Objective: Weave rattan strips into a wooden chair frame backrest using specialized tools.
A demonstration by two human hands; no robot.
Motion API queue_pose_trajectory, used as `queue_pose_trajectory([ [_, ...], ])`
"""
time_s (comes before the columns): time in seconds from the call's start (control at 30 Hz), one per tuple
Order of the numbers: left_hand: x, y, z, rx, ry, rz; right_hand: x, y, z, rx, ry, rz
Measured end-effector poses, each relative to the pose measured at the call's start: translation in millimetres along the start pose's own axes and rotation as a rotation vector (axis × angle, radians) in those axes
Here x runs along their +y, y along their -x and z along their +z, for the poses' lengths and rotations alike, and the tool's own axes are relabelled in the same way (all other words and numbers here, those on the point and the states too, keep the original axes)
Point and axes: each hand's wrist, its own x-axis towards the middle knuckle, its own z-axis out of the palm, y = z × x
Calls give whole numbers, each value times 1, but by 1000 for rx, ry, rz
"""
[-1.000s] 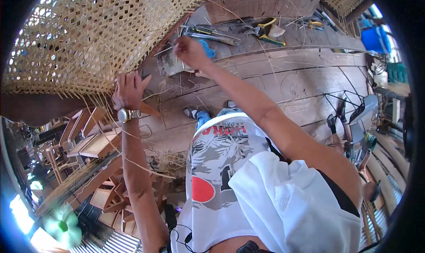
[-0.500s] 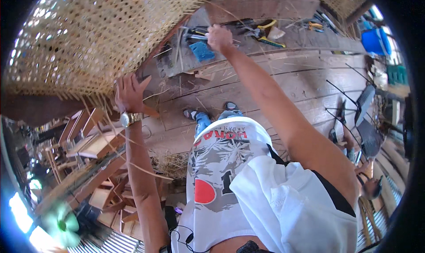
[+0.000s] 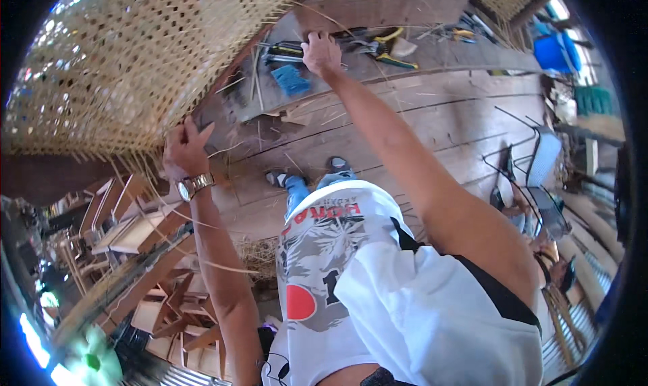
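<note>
A large woven cane panel (image 3: 148, 55) in a brown wooden frame fills the upper left, with loose strands (image 3: 128, 162) hanging off its lower edge. My left hand (image 3: 185, 153) is at the panel's lower right corner, thumb held apart and fingers against the edge. My right hand (image 3: 322, 54) reaches over the tools on a wooden bench (image 3: 459, 62), its fingers apart. Beside it lie a black and yellow tool (image 3: 287, 48), a blue sponge-like block (image 3: 290, 80) and yellow-handled pliers (image 3: 386, 48). The surface under my right fingers is hidden.
Wooden chair parts (image 3: 142, 230) are stacked at the left, above a green fan (image 3: 93, 360). A blue bucket (image 3: 557, 52) and a metal-legged chair (image 3: 543, 156) are at the right, near another person (image 3: 557, 268). Cane scraps litter the plank floor (image 3: 432, 122).
My right hand has gone from closed to fingers apart, over the same tools. My left fingers have bent more at the panel's corner. The whole view has shifted slightly.
</note>
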Motion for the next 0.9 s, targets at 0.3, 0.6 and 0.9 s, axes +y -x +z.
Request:
queue_pose_trajectory([
  [0.3,-11,20,71,119,1155,-897,106,-11,-12,158,394,-306],
  [0.6,-25,14,70,57,1664,-725,120,-23,-51,101,413,-536],
  [0.9,-46,14,86,42,1777,-526,-24,47,-73,91,-444,-447],
])
